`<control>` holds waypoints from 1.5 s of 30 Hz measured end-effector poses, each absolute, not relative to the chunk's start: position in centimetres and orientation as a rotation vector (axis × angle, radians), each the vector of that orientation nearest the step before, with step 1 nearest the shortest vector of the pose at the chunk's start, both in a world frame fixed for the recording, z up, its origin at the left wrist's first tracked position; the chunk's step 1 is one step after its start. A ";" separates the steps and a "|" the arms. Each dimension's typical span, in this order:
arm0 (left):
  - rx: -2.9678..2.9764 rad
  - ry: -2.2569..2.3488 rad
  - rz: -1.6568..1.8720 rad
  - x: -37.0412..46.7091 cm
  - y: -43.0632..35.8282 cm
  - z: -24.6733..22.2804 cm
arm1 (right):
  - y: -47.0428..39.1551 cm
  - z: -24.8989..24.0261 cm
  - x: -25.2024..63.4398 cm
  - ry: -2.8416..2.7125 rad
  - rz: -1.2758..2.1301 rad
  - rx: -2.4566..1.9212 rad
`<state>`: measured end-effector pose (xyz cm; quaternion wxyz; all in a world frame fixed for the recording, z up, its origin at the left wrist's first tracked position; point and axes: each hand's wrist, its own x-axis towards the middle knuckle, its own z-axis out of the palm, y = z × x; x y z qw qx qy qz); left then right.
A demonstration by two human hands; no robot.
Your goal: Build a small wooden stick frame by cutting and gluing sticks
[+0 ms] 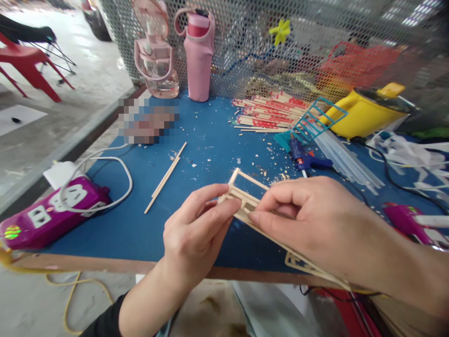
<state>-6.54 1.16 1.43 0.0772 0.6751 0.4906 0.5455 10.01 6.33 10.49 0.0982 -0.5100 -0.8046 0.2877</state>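
Above the front edge of the blue table, a small frame of thin wooden sticks (253, 180) is held between both hands. My left hand (196, 229) pinches its left end between thumb and fingers. My right hand (298, 210) is closed on the middle of the frame, thumb and fingertips pressed together; it hides part of the sticks. The frame's long end runs under the right wrist, where a patterned wooden piece (304, 263) shows. Two loose wooden sticks (164, 179) lie on the table to the left of my left hand.
A blue glue gun (304, 158), clear glue sticks (345, 154), bundled wooden sticks (266, 111) and a yellow cup (368, 114) are on the right. Two bottles, one a pink bottle (199, 61), stand by the mesh panel. A purple power strip (52, 217) with a white cable lies left.
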 end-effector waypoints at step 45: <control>2.095 1.472 1.760 -5.6 1.6 1.3 | 6.5 10.2 10.5 -2.387 0.879 -1.543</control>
